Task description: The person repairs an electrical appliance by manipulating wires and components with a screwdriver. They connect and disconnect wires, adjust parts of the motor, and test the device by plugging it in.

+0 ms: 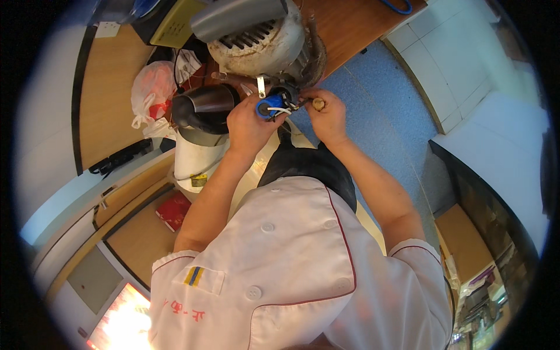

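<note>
I count two bare hands: one left hand (248, 126), one right hand (328, 120). In the left fingers: one blue cylinder (266, 105). In the right fingers: one round-ended tan object (318, 104). Beyond both sets of fingers: one large motor (256, 49). Left of the left fingers: one kettle (204, 109), one white bucket (195, 160), one yellow-green box (179, 24). Wires (280, 109) between the fingers overlap; I cannot count them.

A motor housing (256, 55), seemingly metal, wears a rough, grimy coat above a smooth blue cylinder (267, 107) with a plastic-like sheen, near a glossy amber-toned piece (318, 104). A kettle (213, 100) pairs dark, shiny plastic with satin metal; a thin plastic bag (153, 87) crinkles nearby. The bench (344, 29) appears smooth wood, the jacket (303, 233) matt white cloth.
</note>
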The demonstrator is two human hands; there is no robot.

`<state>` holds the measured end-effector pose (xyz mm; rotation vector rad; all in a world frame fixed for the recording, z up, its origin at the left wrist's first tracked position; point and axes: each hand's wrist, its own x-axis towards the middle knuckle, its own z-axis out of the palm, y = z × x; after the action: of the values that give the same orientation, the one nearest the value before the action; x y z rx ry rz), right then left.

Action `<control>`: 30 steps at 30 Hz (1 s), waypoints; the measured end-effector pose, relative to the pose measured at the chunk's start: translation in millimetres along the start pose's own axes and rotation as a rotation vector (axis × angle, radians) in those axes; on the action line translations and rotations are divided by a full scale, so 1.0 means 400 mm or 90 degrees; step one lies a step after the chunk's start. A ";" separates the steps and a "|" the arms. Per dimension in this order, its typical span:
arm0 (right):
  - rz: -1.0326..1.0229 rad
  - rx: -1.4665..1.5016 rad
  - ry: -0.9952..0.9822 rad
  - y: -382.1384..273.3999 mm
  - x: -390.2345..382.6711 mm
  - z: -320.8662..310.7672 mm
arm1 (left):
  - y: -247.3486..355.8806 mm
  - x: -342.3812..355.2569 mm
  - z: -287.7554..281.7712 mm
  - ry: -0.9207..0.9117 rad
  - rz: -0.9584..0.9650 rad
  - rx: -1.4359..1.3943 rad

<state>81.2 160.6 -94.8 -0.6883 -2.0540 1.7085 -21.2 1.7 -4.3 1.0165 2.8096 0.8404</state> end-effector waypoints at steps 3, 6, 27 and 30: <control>-0.004 -0.011 -0.002 0.008 -0.011 0.007 | -0.008 -0.003 0.006 0.001 -0.001 -0.003; -0.019 -0.002 -0.006 0.009 -0.014 0.010 | -0.010 -0.007 0.009 0.003 -0.007 -0.009; -0.126 -0.121 -0.115 0.009 0.038 -0.021 | 0.013 -0.013 -0.001 -0.002 -0.030 -0.016; -0.154 -0.191 -0.095 0.002 0.041 -0.022 | 0.007 -0.016 0.008 0.007 -0.038 -0.014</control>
<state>73.1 177.2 -94.2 -0.3852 -2.4151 1.3695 -14.0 1.1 -6.7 0.9228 2.8188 0.8708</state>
